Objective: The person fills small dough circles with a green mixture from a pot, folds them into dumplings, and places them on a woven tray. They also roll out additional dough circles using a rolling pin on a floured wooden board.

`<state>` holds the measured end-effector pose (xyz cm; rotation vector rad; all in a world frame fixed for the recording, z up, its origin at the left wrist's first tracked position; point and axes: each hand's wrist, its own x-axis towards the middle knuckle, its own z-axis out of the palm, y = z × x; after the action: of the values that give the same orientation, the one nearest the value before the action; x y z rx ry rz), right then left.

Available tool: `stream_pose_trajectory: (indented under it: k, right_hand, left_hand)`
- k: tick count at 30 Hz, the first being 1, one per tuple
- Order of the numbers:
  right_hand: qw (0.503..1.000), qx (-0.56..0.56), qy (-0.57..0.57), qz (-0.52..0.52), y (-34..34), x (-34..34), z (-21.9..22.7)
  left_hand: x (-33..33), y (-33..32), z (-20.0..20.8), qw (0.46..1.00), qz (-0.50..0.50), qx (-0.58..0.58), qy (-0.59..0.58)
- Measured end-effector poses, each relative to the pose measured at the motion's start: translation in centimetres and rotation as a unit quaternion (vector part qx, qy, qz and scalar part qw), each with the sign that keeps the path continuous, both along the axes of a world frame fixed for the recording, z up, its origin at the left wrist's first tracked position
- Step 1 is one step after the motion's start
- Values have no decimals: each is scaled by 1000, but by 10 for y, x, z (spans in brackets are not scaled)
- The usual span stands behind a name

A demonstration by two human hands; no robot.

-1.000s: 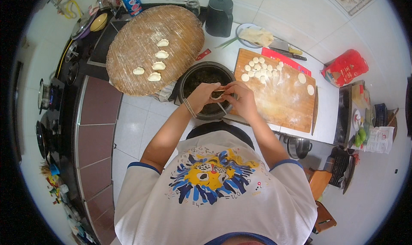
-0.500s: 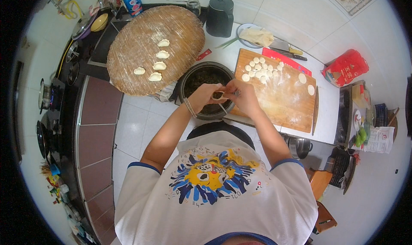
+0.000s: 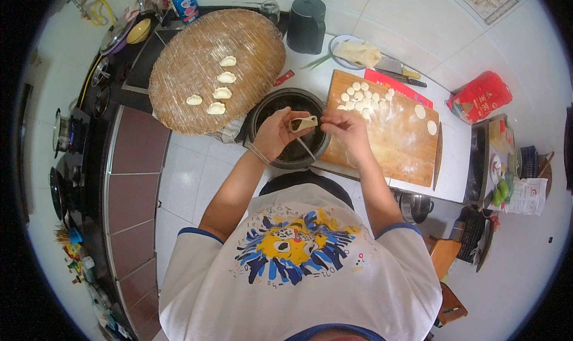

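Over a dark round pot [image 3: 320, 153] of dark filling, my left hand [image 3: 273, 137] holds a partly folded dumpling [image 3: 304, 123] between thumb and fingers. Its pale wrapper is bent over, with a gap at one side. Just right of the dumpling, my right hand [image 3: 349, 132] has its fingertips pinched together, a small gap from the wrapper; whether anything is in them is hidden. A light utensil handle [image 3: 308, 150] slants across the pot. Beyond my right hand lies a floured wooden board [image 3: 400, 153] with several small dough pieces [image 3: 365, 97] and two flat rolled wrappers [image 3: 420, 111].
At the left, a big round woven tray [image 3: 197, 54] under plastic film carries several finished dumplings [image 3: 222, 93]. A long knife [image 3: 439, 156] lies along the board's right edge. Behind are a dark kettle [image 3: 306, 24], a plate [image 3: 340, 54] with a pale cloth-like item, and another knife [image 3: 397, 69].
My right hand has drawn back slightly to the right from the dumpling. The dumpling stays in my left hand and now shows more fully.
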<state>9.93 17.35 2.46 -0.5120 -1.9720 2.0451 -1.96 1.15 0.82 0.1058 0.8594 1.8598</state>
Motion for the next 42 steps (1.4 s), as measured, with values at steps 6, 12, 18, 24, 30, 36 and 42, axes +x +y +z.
stream_pose_trajectory:
  k: [6, 12, 18, 24, 30, 36, 42]
  right_hand:
    - [995, -98, -10, 32, -5, -3, -22]
    - [997, -74, -20, 15, -4, -3, -30]
    - [967, 254, 30, -14, -12, -1, -9]
    - [949, 305, 69, -45, -19, 1, 7]
    - [936, 338, 100, -8, -16, -1, -2]
    - [955, 290, 61, 4, -15, -2, -2]
    - [951, 305, 43, -27, -20, -2, 2]
  left_hand:
    - [1, -1, -3, 1000, -22, 5, -12]
    - [3, -1, 2, 999, -29, -16, 23]
    - [5, -2, 2, 999, -18, -21, 40]
    - [5, -3, 1, 999, -13, -22, 48]
    - [6, -3, -3, 999, -22, -26, 31]
    - [6, -4, -4, 998, -30, -34, 43]
    - [7, -3, -1, 997, -32, -45, 60]
